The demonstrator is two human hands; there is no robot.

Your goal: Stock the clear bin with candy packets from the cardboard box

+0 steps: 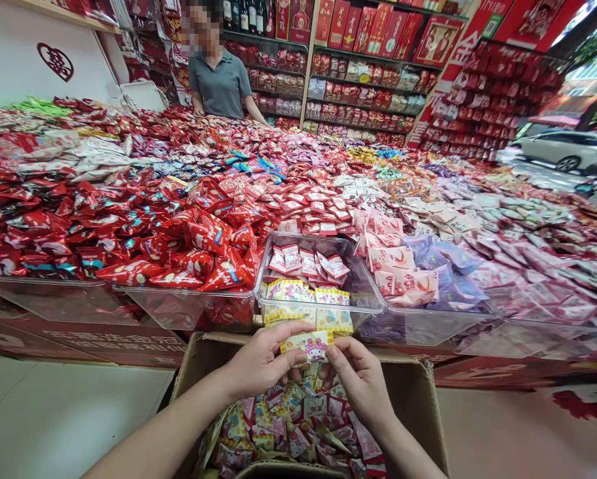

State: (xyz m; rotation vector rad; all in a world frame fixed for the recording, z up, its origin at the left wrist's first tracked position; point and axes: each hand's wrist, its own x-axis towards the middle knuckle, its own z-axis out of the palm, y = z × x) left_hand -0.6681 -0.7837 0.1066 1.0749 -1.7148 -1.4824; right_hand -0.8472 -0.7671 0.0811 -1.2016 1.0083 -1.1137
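Between both hands is a small yellow-and-white candy packet [305, 343] with a pink cartoon figure printed on it. My left hand [263, 359] pinches its left end, thumb in front. At its right end my right hand [358, 372] grips with thumb and fingers. Below them stands an open cardboard box [408, 399] full of loose candy packets [298, 419], mostly pink, yellow and red. Just beyond the hands is a clear plastic bin [371, 296]. Inside it, yellow packets [291, 293] lie in front and red-and-white packets [303, 261] behind.
Red snack bags [203, 246] heap up left of the bin; pink packets [393, 259] and purple packets [448, 266] lie to its right. A person [221, 83] stands behind the wide display. Shelves [305, 80] line the back; a white car [568, 150] is outside.
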